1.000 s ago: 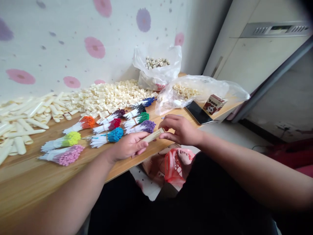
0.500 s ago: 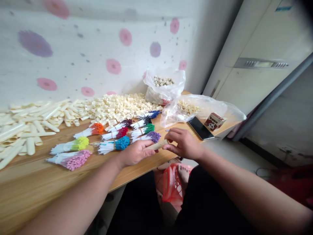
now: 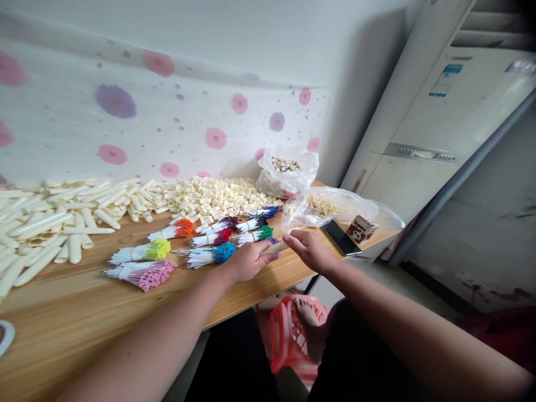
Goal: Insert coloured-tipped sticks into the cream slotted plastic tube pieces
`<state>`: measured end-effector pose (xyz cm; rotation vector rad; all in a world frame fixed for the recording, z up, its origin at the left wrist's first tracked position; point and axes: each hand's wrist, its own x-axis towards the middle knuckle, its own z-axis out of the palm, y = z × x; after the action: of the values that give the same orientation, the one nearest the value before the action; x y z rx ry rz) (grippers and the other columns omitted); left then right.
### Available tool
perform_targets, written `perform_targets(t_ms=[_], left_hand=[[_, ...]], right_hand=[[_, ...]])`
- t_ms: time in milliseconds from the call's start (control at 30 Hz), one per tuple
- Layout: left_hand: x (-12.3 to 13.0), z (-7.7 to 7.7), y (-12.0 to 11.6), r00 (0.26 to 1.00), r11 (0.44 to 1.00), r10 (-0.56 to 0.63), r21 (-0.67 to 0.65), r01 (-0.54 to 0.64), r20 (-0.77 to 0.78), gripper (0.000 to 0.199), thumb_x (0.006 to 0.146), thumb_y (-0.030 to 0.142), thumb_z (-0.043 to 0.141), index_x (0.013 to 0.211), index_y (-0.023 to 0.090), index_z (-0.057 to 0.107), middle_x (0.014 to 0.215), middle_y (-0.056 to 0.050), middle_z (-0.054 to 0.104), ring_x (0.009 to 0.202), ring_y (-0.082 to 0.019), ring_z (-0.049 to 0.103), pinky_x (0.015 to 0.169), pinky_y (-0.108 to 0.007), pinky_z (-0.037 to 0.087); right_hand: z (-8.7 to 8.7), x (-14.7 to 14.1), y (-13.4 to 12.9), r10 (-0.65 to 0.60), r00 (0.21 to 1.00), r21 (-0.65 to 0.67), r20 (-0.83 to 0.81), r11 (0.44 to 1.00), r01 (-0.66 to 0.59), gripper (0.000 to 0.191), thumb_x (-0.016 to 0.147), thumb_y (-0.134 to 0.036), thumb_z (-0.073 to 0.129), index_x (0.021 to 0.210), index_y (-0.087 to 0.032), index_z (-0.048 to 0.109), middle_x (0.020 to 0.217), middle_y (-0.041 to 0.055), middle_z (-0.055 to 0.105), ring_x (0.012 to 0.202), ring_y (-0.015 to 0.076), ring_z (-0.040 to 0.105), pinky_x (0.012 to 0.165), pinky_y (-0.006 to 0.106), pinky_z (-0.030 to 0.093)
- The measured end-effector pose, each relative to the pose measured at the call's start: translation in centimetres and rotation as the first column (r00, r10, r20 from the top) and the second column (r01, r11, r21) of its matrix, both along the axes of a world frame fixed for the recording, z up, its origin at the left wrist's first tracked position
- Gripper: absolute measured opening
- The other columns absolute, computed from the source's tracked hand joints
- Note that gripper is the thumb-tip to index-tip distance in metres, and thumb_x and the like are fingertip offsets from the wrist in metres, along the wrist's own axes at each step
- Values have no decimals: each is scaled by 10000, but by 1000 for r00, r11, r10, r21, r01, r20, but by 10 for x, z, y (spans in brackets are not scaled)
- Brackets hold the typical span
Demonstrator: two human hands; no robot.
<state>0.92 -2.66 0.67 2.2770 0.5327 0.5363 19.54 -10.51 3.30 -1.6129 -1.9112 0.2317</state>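
My left hand (image 3: 250, 259) is closed round a cream tube (image 3: 276, 247), held above the table's front edge. My right hand (image 3: 307, 248) has its thumb and fingers pressed together at the tube's right end. Beside my left hand lie banded bundles of white sticks with coloured tips, among them a blue bundle (image 3: 211, 254), a pink bundle (image 3: 142, 273), a yellow bundle (image 3: 141, 251), an orange bundle (image 3: 171, 230) and a green bundle (image 3: 254, 235). The purple bundle is partly hidden behind my left hand.
Long cream tubes (image 3: 77, 234) and small cream pieces (image 3: 221, 195) are heaped along the wall. Behind my right hand are a bag of beads (image 3: 288, 173), another plastic bag (image 3: 355, 202), a phone (image 3: 341, 237) and a small box (image 3: 361, 229). A red basket (image 3: 285, 335) stands below.
The camera view has shifted, so the table items appear lower and further right. My right hand's fingers have moved on the tube's end; my left hand keeps its hold.
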Motion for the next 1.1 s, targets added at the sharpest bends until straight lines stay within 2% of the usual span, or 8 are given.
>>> perform_targets(t_ms=[100, 233, 500, 667, 800, 867, 1033, 1100], left_hand=[[-1, 4, -1, 995, 990, -67, -119, 76, 72, 379, 881, 483, 449, 988, 151, 598, 823, -21, 613, 759, -160, 545, 686, -246, 410], [-1, 3, -6, 978, 938, -210, -282, 203, 3, 388, 890, 507, 414, 863, 149, 561, 651, 27, 509, 570, -107, 459, 555, -218, 368], [4, -4, -7, 979, 975, 200, 111, -195, -36, 277, 895, 371, 441, 1039, 178, 577, 912, -96, 663, 864, -251, 603, 749, -328, 418], [3, 3, -4, 997, 978, 38, -208, -24, 66, 309, 890, 449, 442, 913, 167, 566, 752, -18, 551, 665, -142, 496, 599, -248, 372], [1, 0, -9, 973, 735, -162, -639, 229, 163, 428, 837, 592, 451, 832, 166, 489, 572, 74, 293, 456, -65, 221, 425, -206, 184], [2, -2, -12, 961, 662, -210, -697, 276, 182, 455, 830, 623, 428, 820, 170, 475, 541, 90, 237, 441, -64, 174, 415, -210, 156], [8, -9, -16, 995, 967, -42, -247, 64, 93, 431, 881, 569, 366, 764, 170, 481, 618, 31, 429, 551, -104, 372, 527, -237, 311], [11, -13, -16, 996, 996, 82, -44, -80, 41, 355, 905, 485, 382, 811, 173, 522, 679, -7, 534, 631, -140, 473, 595, -259, 358]], right_hand=[[12, 3, 2, 76, 984, 186, 160, 977, -106, 382, 928, -456, 387, 702, -171, 504, 663, 15, 521, 601, 131, 462, 563, 245, 346], [9, 5, 7, 157, 883, 406, 442, 843, -353, 315, 890, -346, 410, 625, -188, 475, 641, 40, 505, 621, 163, 443, 594, 287, 342], [-12, -12, 40, 5, 989, 358, 145, 932, -57, 411, 932, -248, 337, 524, -199, 363, 471, -32, 388, 430, 97, 373, 468, 243, 262], [-7, 2, 46, 149, 974, 463, 169, 861, -212, 347, 915, -361, 396, 620, -190, 459, 613, 19, 496, 558, 134, 465, 528, 258, 336], [6, 8, 36, 243, 894, 610, 378, 661, -437, 311, 870, -415, 440, 668, -188, 507, 673, 62, 563, 611, 170, 475, 561, 299, 351], [12, 4, 31, 201, 878, 602, 435, 660, -450, 324, 868, -334, 432, 571, -204, 441, 567, 29, 505, 540, 151, 411, 532, 298, 304], [8, -6, 28, 93, 923, 530, 374, 795, -295, 342, 861, -202, 395, 521, -210, 366, 484, -10, 415, 470, 124, 349, 514, 290, 266], [2, -5, 31, 79, 940, 513, 332, 821, -250, 344, 864, -205, 389, 521, -209, 370, 486, -6, 427, 470, 123, 367, 514, 283, 273]])
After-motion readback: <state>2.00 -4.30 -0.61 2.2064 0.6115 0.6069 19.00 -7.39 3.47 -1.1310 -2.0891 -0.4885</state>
